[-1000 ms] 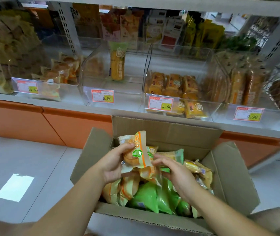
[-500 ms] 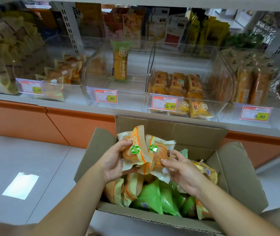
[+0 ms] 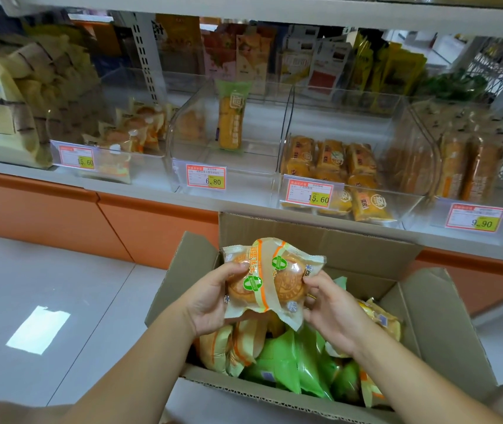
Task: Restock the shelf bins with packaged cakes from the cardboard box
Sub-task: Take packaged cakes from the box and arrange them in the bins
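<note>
- Clear shelf bins [image 3: 244, 191] stand above and beyond the fingertips. Each holds a different cake, so a packet could, I judge, land in the wrong bin.
- The cardboard box [image 3: 446, 325] sits open right beneath the fingers, with more packets piled inside.
- Two cake packets [image 3: 287, 280] overlap between the hands. The left hand [image 3: 207, 301] grips one and the right hand [image 3: 333, 313] pinches the other. The slick film may slide, dropping one.
- Pale floor [image 3: 60, 286] spreads left of the fingers.
- An orange plinth [image 3: 45, 209] runs under the shelf.

Two round golden cakes in clear, orange-striped wrappers overlap upright above the open cardboard box [image 3: 314, 237]: the left cake [image 3: 241, 286] in my left hand [image 3: 207, 304], the right cake [image 3: 290, 280] in my right hand [image 3: 333, 313]. Green and orange packs [image 3: 281, 362] fill the box.
</note>
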Demonstrator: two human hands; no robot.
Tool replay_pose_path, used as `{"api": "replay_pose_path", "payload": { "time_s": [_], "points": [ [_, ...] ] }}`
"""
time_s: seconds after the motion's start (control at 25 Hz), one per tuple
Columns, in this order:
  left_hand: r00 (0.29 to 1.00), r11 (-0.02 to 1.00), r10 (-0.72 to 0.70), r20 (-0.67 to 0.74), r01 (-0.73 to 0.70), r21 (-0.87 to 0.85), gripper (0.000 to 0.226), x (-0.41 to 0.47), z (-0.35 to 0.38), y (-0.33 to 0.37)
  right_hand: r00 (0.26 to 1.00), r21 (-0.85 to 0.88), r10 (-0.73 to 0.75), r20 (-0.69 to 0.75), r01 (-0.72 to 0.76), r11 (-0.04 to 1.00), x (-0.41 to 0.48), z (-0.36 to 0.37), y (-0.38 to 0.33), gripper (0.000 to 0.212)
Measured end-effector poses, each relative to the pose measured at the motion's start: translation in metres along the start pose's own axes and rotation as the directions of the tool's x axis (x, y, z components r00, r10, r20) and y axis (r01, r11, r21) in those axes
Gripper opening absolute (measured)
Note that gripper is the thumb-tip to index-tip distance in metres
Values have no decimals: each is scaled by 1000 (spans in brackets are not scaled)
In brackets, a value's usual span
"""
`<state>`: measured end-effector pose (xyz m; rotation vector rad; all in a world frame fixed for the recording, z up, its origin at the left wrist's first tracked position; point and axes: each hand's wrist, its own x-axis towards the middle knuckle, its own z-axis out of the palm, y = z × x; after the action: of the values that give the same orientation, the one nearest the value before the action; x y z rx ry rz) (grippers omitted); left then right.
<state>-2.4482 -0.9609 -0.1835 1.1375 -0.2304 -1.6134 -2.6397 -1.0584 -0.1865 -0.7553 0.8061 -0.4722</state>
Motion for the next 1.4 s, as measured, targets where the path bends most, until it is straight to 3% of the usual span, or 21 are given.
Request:
{"api": "replay_pose_path", "payload": {
  "time_s": [0.2, 0.32, 0.4, 0.52, 0.6, 0.68, 0.8, 0.92, 1.0, 1.08, 1.16, 1.28, 1.4],
  "points": [
    [999, 1000, -6, 32, 5, 20, 42, -7, -4, 7, 1000, -225, -11, 27, 16, 974, -4, 8, -3, 43],
    [998, 986, 19, 64, -30, 162, 23, -22, -4, 32, 994, -389, -110, -6, 99, 916, -4, 21, -19, 42],
    [995, 945, 63, 73, -83, 317, 29, -38, -9, 63, 980, -490, -197, 27, 185, 852, -5, 38, -42, 42],
    [983, 777, 172, 61, -173, 606, 44, -69, -22, 121, 934, -704, -338, 112, 314, 637, -6, 78, -85, 55],
    [951, 655, 309, 3, -215, 725, 42, -89, -38, 159, 886, -790, -417, 206, 402, 464, -3, 118, -113, 49],
    [899, 567, 435, -51, -230, 791, 58, -102, -59, 186, 816, -807, -471, 334, 506, 305, 3, 163, -137, 44],
    [840, 507, 525, -140, -176, 844, 76, -107, -96, 213, 673, -757, -536, 510, 647, 91, 34, 240, -161, 42],
    [794, 477, 583, -169, -166, 863, 57, -106, -120, 242, 596, -752, -503, 626, 632, -187, 88, 310, -173, 47],
    [764, 424, 630, -138, -189, 886, 44, -102, -135, 260, 620, -760, -440, 649, 556, -337, 133, 345, -181, 54],
    [771, 397, 624, -124, -176, 901, 40, -94, -153, 268, 751, -788, -345, 564, 363, -498, 178, 365, -190, 62],
    [814, 393, 563, -139, -116, 912, 42, -88, -173, 269, 901, -761, -239, 363, 139, -634, 218, 374, -195, 68],
    [855, 373, 495, -155, -48, 927, 51, -79, -193, 270, 980, -741, -137, 148, 18, -671, 263, 376, -191, 63],
    [855, 372, 500, -137, -69, 926, 53, -72, -196, 275, 992, -680, -98, 81, -17, -733, 297, 370, -179, 63]
  ]
}}
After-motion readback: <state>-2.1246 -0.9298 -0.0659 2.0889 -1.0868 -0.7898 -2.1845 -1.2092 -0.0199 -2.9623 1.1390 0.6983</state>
